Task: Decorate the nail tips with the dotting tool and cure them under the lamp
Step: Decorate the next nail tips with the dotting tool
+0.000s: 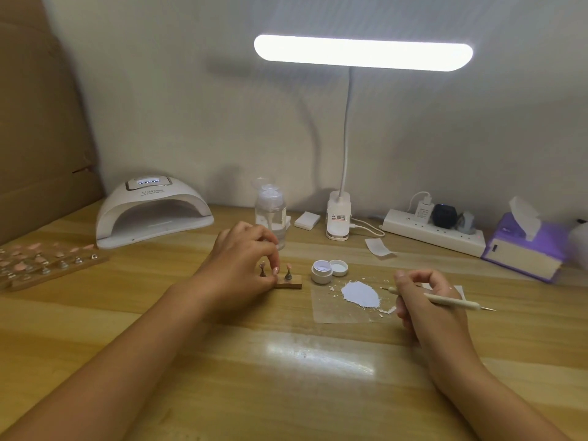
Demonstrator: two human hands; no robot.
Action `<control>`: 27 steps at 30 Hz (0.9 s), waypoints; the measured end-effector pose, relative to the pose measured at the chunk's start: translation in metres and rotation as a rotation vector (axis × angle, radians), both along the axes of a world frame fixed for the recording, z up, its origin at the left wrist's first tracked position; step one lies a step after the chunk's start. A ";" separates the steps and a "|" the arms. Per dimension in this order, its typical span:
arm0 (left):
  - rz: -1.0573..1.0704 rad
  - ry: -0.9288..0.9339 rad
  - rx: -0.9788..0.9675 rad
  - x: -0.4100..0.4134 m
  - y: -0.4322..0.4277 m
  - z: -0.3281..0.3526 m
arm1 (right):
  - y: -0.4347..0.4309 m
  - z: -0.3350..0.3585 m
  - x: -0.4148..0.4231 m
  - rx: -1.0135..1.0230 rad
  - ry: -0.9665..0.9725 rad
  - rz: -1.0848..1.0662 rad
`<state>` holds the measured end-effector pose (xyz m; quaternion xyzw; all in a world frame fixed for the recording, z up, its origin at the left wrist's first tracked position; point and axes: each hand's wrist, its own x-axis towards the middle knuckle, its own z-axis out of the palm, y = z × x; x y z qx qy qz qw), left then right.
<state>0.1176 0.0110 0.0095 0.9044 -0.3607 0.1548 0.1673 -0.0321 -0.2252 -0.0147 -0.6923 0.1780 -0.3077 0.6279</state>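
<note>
Body in view: two forearms (127, 361), bare to the frame edge. Left grip (245, 259) and right grip (426, 300) bare too; nails short, plain-looking.

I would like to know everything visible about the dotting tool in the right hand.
The dotting tool is a slim stick: cream handle, thin metal point at each end. It lies almost level just over the table, one point toward the pale paint patch, the other pointing right. The right hand grips its left half.

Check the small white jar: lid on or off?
Off. The jar stands open, and its lid lies separately right beside it.
</note>
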 end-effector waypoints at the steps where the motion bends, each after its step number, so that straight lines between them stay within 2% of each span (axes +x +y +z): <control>1: -0.013 -0.031 0.013 -0.001 -0.001 0.000 | 0.000 0.000 0.000 -0.016 0.002 -0.007; 5: -0.041 -0.121 0.043 -0.004 -0.001 0.003 | -0.002 0.002 0.000 -0.049 -0.001 -0.006; 7: -0.045 -0.104 0.038 -0.005 -0.001 0.010 | -0.003 0.004 0.000 -0.044 -0.001 -0.015; 11: -0.075 0.045 -0.164 -0.016 -0.010 0.023 | -0.005 0.005 0.000 -0.099 0.107 -0.007; 14: -0.232 0.318 -0.374 -0.039 -0.035 0.019 | -0.006 0.004 -0.001 -0.164 0.194 0.003; 16: -0.316 0.470 -0.409 -0.054 -0.051 0.008 | -0.005 0.003 -0.001 -0.216 0.230 -0.005; 21: -0.306 0.462 -0.366 -0.066 -0.064 -0.024 | -0.001 0.004 0.000 -0.301 0.268 0.038; 27: -0.264 0.536 -0.433 -0.064 -0.064 -0.025 | -0.004 0.004 0.000 -0.306 0.296 0.028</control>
